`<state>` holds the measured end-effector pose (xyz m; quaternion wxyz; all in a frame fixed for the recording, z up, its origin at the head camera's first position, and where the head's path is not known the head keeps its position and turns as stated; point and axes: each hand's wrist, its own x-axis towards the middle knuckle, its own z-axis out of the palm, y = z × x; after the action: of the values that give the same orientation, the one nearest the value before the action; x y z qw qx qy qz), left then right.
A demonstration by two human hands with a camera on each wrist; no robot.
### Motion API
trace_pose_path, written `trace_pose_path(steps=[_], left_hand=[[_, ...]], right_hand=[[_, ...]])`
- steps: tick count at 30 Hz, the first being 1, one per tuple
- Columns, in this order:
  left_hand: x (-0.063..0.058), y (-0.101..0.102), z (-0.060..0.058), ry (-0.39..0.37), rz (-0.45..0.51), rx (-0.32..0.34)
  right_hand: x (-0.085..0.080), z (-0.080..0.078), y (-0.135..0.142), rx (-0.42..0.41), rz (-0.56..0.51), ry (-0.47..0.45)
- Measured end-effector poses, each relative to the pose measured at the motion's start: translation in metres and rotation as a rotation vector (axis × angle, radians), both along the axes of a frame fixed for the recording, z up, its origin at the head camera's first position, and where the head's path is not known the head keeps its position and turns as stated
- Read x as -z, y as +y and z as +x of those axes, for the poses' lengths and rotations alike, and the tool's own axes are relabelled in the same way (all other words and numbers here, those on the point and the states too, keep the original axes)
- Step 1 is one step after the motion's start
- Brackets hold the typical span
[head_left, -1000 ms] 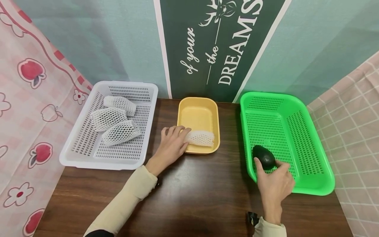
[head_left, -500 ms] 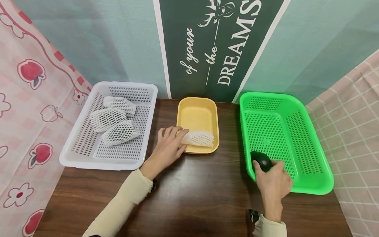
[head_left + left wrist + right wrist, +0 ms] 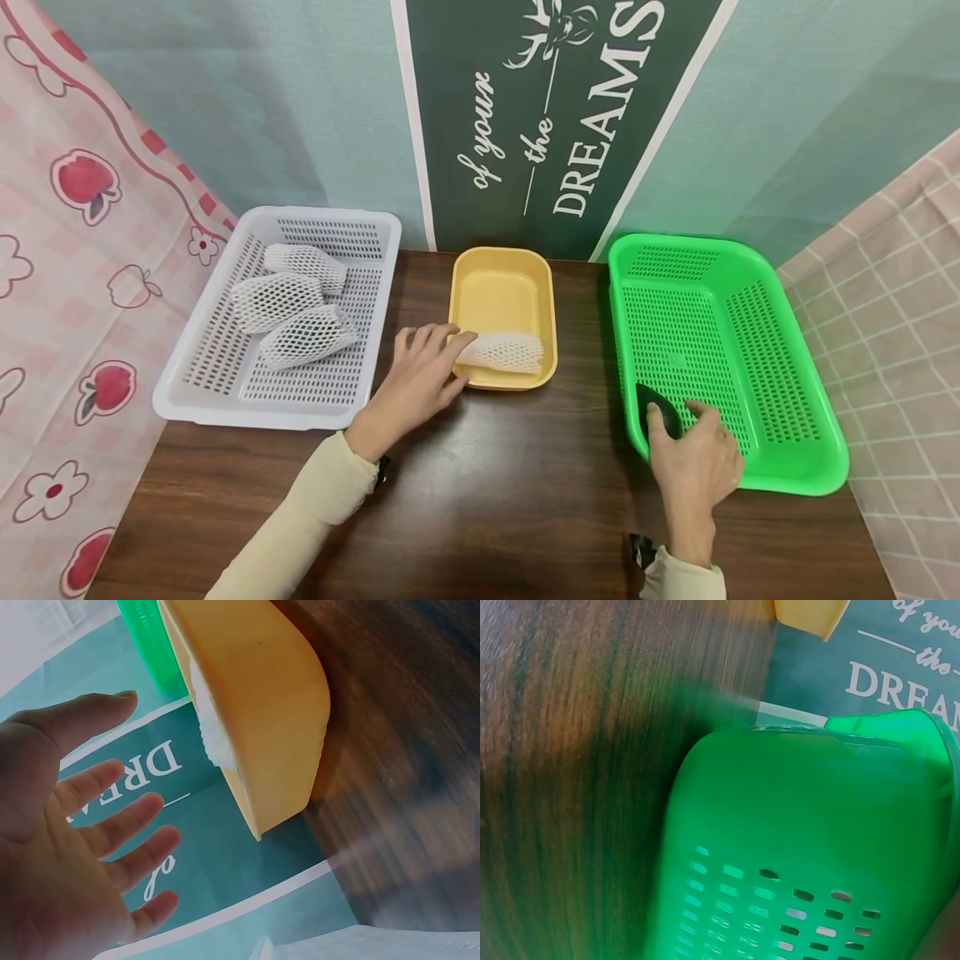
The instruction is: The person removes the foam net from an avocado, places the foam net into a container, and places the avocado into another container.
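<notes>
A dark, smooth avocado (image 3: 670, 418) lies in the front left corner of the green basket (image 3: 798, 473). My right hand (image 3: 697, 462) reaches over the basket's front rim; its thumb overlaps the avocado, and the index finger stands spread apart from it. A white foam net sleeve (image 3: 513, 352) lies in the near part of the yellow tray (image 3: 546, 292). Beside that tray's left front corner is my left hand (image 3: 420, 375). The left wrist view shows its fingers (image 3: 131, 821) spread, with nothing between them. In the right wrist view the basket's wall (image 3: 802, 802) hides the avocado.
At the left stands a white basket (image 3: 168, 400) with three foam-netted items (image 3: 277, 300) in it. All the containers stand on a dark wooden table (image 3: 517, 492), near a green printed backdrop (image 3: 322, 125). Patterned cloths hang at both sides.
The avocado has come down lower at the basket's front left, and my right fingers have spread away from it. My left hand has drawn back slightly left from the yellow tray.
</notes>
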<state>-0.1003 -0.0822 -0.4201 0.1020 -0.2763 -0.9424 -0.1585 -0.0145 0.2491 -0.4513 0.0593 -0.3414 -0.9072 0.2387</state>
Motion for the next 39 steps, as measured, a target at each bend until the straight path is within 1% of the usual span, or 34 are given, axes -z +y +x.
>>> trace_pose_path(steps=[5, 8, 12, 16, 21, 29, 33, 36, 39], left_hand=[[-0.007, -0.004, 0.002, -0.035, -0.02, 0.013], [-0.014, -0.008, 0.001, -0.048, -0.016, 0.028], [-0.025, -0.015, 0.001, -0.056, -0.028, 0.046], [-0.034, -0.022, 0.001, -0.076, -0.044, 0.046], [-0.042, -0.032, 0.001, -0.073, -0.037, 0.045], [-0.057, -0.05, -0.002, -0.081, 0.016, 0.033], [-0.063, -0.06, -0.006, -0.082, 0.036, 0.015], [-0.065, -0.066, -0.008, -0.087, 0.036, -0.007], [-0.065, -0.071, -0.012, -0.105, 0.037, -0.019]], right_hand=[[0.002, 0.001, -0.001, 0.0, 0.002, 0.039], [0.003, 0.002, -0.002, 0.0, 0.012, 0.073], [0.004, 0.003, -0.002, 0.0, 0.028, 0.093], [0.004, 0.003, -0.002, -0.004, 0.035, 0.1], [0.005, 0.003, -0.003, -0.013, 0.057, 0.131], [0.007, 0.002, -0.003, -0.015, 0.103, 0.155], [0.007, 0.001, -0.002, -0.023, 0.134, 0.167], [0.007, 0.0, -0.001, -0.028, 0.149, 0.174], [0.007, 0.0, 0.0, -0.027, 0.153, 0.175]])
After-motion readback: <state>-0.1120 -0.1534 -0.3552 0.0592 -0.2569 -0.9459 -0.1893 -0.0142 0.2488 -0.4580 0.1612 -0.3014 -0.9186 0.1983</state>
